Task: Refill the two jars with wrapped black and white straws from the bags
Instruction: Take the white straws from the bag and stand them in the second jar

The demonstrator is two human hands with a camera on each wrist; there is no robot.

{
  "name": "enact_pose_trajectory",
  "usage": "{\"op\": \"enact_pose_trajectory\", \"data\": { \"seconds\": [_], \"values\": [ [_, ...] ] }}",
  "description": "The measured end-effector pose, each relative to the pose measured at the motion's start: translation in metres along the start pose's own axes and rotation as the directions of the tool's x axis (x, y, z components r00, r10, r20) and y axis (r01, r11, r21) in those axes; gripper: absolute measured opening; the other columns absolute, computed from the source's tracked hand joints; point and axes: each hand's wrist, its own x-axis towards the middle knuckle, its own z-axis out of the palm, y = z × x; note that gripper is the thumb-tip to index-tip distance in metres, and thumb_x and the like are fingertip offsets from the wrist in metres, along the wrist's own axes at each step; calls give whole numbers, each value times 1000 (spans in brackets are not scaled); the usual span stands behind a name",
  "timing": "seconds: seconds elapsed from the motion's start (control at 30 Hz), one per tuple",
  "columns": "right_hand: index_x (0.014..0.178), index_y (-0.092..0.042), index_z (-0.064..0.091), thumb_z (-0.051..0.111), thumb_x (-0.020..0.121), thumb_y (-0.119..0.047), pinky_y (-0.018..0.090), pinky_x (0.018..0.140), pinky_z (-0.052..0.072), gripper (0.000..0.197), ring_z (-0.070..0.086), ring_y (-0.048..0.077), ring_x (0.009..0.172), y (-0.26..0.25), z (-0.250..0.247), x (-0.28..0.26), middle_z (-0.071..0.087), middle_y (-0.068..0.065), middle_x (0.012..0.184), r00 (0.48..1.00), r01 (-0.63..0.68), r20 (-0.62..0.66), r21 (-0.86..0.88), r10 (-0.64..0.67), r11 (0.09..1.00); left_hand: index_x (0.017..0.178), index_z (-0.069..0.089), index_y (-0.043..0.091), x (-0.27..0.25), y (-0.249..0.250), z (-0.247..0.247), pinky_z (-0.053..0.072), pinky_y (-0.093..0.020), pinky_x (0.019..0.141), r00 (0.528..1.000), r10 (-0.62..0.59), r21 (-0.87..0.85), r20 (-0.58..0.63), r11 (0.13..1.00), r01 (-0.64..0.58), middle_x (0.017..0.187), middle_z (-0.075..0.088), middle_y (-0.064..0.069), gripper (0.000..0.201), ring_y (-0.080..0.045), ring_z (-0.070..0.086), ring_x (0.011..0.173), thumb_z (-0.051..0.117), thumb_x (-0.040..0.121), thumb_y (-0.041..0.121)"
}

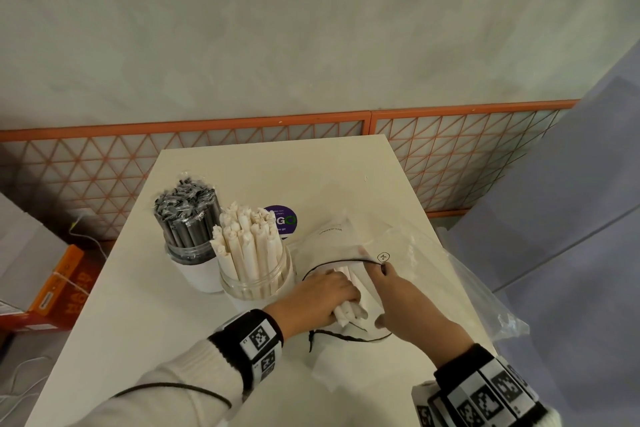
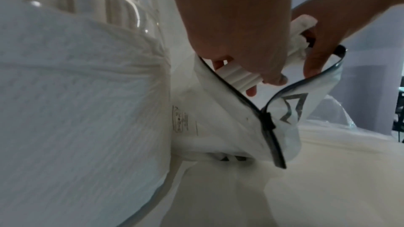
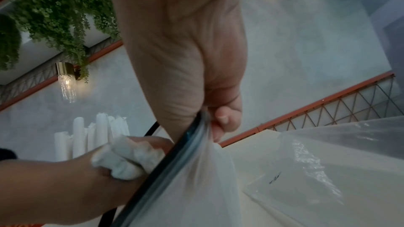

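Observation:
Two jars stand on the white table. The left jar holds black wrapped straws. The clear jar beside it holds white wrapped straws. To its right lies a clear zip bag with a black rim, its mouth held wide. My left hand reaches into the mouth and grips a bundle of white straws, also visible as straws and wrapped ends. My right hand pinches the bag's rim and lifts it.
A second clear bag lies flat at the table's right edge. A purple round sticker sits behind the jars. An orange box is on the floor at left. An orange lattice rail runs along the grey wall behind the table.

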Motion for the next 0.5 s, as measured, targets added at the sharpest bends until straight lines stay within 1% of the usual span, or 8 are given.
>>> {"op": "enact_pose_trajectory", "data": {
  "seconds": [0.07,0.1,0.17,0.2,0.27,0.33,0.4,0.5],
  "values": [
    [149,-26,2,76,74,-10,27,74,51,107,63,25,93,2,-3,0,40,7,136,1000,-1,-8,20,1,1000,98,61,16,-5,3,-6,35,-29,94,990,43,-66,-135,996,-53,90,63,4,24,-11,51,92,65,76,8],
    [149,-25,2,75,76,-9,28,76,51,104,63,26,96,2,-4,0,39,8,137,1000,-3,-7,27,3,1000,95,61,15,-8,8,-12,37,-27,90,975,29,-167,-220,984,-67,86,62,7,20,-8,51,88,68,78,9],
    [149,-25,2,72,78,-7,28,76,51,102,61,26,97,4,-5,1,37,8,139,1000,-3,-4,41,3,999,92,64,16,-13,21,-27,44,-21,83,938,-144,-473,-316,881,-24,80,59,18,9,-3,55,83,68,85,15],
    [149,-26,1,71,79,-7,29,77,51,101,61,26,98,3,-5,1,37,8,140,1000,1,-3,50,-1,999,89,65,21,-14,27,-37,46,-18,78,917,-262,-614,-302,789,23,76,60,20,3,0,57,79,67,87,19],
    [149,-28,0,71,79,-7,28,77,52,102,61,24,98,3,-5,2,38,7,139,1000,13,-8,65,-13,998,82,67,26,-14,31,-55,46,-14,74,846,-470,-791,-250,603,101,76,64,21,10,3,60,76,64,89,20],
    [149,-28,-2,70,80,-8,28,78,52,102,61,23,97,1,-4,3,40,6,136,1000,21,-8,69,-21,997,76,70,24,-13,30,-77,46,-22,79,767,-577,-852,-281,517,77,81,69,13,19,-4,64,81,59,92,21],
    [149,-29,-2,68,81,-7,28,78,52,100,60,23,96,-2,-4,5,43,6,133,1000,22,-7,71,-21,997,69,68,27,-15,31,-105,50,-31,82,686,-634,-872,-356,489,-1,77,70,5,26,-14,67,83,57,93,29],
    [149,-28,0,65,82,-5,27,75,52,96,61,23,94,-4,-4,7,43,6,133,1000,26,-17,72,-25,997,76,62,18,-24,33,-148,56,-38,76,571,-691,-887,-443,432,-165,68,68,1,17,-22,71,73,56,86,30]
  ]
}}
